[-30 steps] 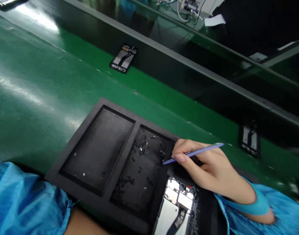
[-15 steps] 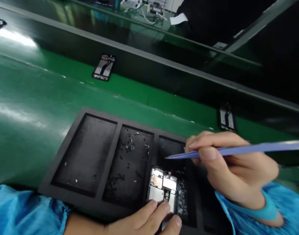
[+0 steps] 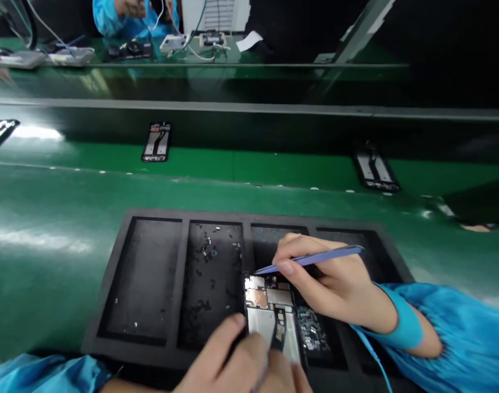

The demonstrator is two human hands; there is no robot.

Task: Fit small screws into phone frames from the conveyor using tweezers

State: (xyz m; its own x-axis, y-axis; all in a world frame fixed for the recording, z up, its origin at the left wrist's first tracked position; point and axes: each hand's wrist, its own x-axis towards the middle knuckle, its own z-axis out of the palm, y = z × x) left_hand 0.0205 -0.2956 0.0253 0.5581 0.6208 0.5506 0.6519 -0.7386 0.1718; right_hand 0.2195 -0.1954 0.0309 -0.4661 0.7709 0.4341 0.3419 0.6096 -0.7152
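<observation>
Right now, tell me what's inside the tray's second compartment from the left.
Scattered small dark pieces and a few silvery pieces. The left hand covers the compartment's near right corner; anything beneath is hidden.

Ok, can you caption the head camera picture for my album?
Over a black tray, right hand points purple tweezers at the top of an opened phone, left hand by its lower part.

I work in an electronics workshop or factory: fine tweezers (image 3: 333, 254) at an opened phone (image 3: 258, 322), more phones (image 3: 156, 143) along the green bench (image 3: 48, 202), tiny parts (image 3: 199, 307) in a black sectioned tray (image 3: 179, 284), and a blue-sleeved person (image 3: 106, 19) opposite me.
</observation>
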